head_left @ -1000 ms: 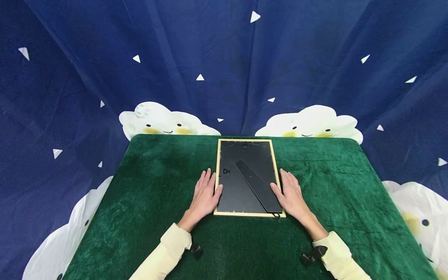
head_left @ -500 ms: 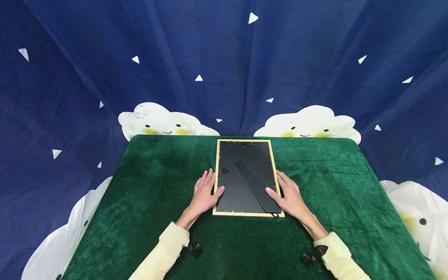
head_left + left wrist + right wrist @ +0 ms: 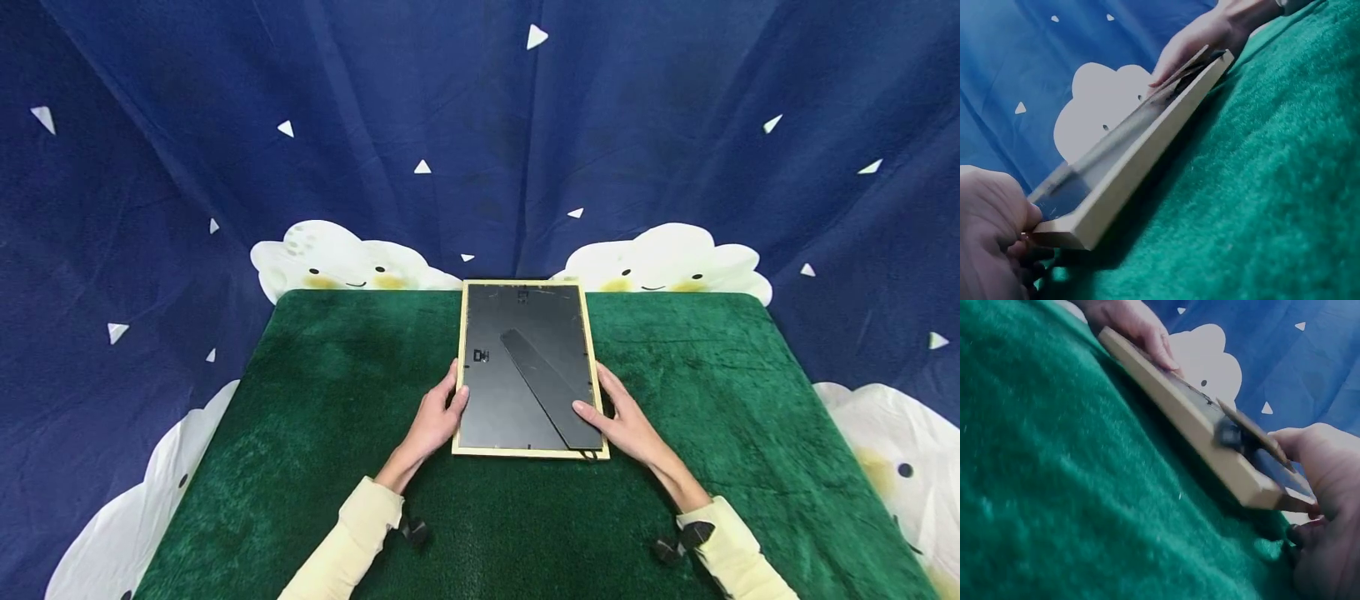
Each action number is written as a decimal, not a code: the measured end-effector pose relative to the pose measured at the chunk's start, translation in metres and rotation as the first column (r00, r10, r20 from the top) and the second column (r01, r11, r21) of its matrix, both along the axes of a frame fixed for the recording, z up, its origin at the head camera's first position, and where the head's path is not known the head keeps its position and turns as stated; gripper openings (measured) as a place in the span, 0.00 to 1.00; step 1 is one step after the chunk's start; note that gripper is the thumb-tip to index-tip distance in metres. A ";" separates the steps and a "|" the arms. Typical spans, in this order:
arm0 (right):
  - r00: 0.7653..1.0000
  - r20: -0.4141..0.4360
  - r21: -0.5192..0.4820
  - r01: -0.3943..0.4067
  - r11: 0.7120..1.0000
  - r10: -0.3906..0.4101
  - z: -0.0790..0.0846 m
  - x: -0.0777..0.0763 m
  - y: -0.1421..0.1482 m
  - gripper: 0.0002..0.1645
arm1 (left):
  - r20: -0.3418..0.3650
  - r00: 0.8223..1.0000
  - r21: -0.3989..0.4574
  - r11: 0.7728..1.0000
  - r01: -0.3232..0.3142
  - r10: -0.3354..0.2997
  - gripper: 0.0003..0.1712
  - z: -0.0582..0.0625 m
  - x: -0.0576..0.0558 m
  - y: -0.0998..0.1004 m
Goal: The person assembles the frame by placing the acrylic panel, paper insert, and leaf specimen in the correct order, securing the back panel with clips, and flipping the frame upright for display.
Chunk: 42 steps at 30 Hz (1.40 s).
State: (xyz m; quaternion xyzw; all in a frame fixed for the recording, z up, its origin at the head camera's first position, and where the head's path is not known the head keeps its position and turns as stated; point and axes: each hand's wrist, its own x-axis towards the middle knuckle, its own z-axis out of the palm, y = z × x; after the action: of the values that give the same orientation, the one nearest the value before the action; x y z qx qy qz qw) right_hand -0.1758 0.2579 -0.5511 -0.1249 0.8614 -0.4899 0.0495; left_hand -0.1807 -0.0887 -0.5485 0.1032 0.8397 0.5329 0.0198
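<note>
A picture frame (image 3: 498, 408) with a pale wooden edge and a black back lies face down, its far end raised off the green cloth. A black easel stand (image 3: 551, 392) runs slantwise across the back, with a small cord loop at its lower end. My left hand (image 3: 435, 417) grips the left side, thumb on top and fingers beneath. On the right side my right hand (image 3: 628, 425) holds the edge, its thumb over the stand. In both wrist views the fingers curl under the wooden edge (image 3: 1141, 156), and a shadow gap shows below it. The front is hidden.
Green plush cloth (image 3: 337, 358) covers the table. A dark blue curtain (image 3: 360, 100) with white triangles and smiling clouds hangs behind and at both sides. A black strap with a small dark device (image 3: 678, 542) sits on the right wrist, with another at the left.
My hands, which were laid flat along the sides, have slid their fingers under the frame and gripped it. The frame has risen a little, its far edge most.
</note>
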 end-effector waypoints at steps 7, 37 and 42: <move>0.999 0.022 -0.151 -0.028 0.988 0.032 0.009 -0.003 -0.003 0.57 | -0.082 0.997 0.142 0.990 0.014 -0.002 0.37 -0.004 -0.004 -0.002; 0.983 -0.147 -0.335 -0.156 0.929 0.112 0.032 -0.022 -0.013 0.52 | -0.262 0.942 0.369 0.924 -0.102 0.209 0.42 0.021 -0.017 -0.014; 0.967 -0.254 -0.286 -0.091 0.954 0.016 0.037 -0.028 -0.017 0.53 | -0.244 0.941 0.348 0.927 -0.140 0.233 0.31 0.052 -0.008 -0.011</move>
State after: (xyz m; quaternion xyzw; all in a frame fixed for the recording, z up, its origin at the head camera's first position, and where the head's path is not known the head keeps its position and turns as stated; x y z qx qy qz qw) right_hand -0.2042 0.2411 -0.5142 -0.2150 0.7743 -0.5917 -0.0647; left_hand -0.1890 -0.0992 -0.4967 0.0986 0.7403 0.6433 -0.1683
